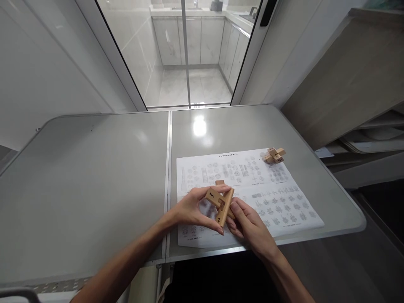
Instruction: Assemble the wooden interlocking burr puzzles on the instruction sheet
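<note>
Several interlocked wooden pieces (224, 207) with dark numbers on them are held up over a printed sheet (249, 189). My left hand (197, 208) grips them from the left, thumb at the lower end and fingers at the upper end of an upright piece. From the right, my right hand (248, 223) pinches the lower right part, its fingertips partly hidden behind the wood. The sheet shows rows of small printed diagrams. On its upper right part rests another wooden assembly (274, 155) of crossed pieces.
The grey folding table (110, 176) has a metal seam (168, 168) left of the sheet. Beyond its far edge is a glass door (187, 54). Wooden shelves (362, 145) holding flat items stand to the right.
</note>
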A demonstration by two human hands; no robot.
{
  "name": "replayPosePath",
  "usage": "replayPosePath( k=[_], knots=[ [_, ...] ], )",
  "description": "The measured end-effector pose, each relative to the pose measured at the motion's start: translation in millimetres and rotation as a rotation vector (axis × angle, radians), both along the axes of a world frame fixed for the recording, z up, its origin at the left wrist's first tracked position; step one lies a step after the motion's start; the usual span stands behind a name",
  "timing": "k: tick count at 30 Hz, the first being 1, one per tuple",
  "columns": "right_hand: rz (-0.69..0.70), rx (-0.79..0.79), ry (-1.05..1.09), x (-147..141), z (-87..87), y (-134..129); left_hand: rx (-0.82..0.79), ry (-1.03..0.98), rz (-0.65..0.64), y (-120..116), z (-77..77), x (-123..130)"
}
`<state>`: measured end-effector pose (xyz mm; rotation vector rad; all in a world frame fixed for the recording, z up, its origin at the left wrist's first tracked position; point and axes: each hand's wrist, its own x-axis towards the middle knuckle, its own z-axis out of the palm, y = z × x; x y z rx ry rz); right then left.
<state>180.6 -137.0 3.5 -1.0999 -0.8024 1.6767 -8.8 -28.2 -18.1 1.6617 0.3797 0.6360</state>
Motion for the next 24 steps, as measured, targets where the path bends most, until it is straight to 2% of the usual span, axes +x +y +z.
replayPosePath(
  k=[11,14,16,19,22,24],
  knots=[
    [-0.015,0.021,0.038,-1.0,-1.6,0.2,0.042,-0.031,-0.012,2.2,7.4,-2.8],
    [-0.052,0.006,0.036,6.3,-4.8,-1.3,0.045,-0.037,0.065,3.0,11.0,-3.3],
    [-0.096,-0.01,0.037,13.0,-7.4,-2.3,0.079,0.026,0.181,3.2,11.2,-2.6],
    [-0.156,-0.035,0.046,23.2,-10.6,-3.2,0.298,0.176,0.302,2.1,6.2,-0.2],
    [-0.201,-0.054,0.063,30.9,-13.0,-3.9,0.635,0.297,0.207,-0.7,-3.0,2.8],
    [-0.217,-0.067,0.08,34.4,-14.3,-4.3,0.79,0.364,0.127,-2.3,-8.2,4.2]
  ],
)
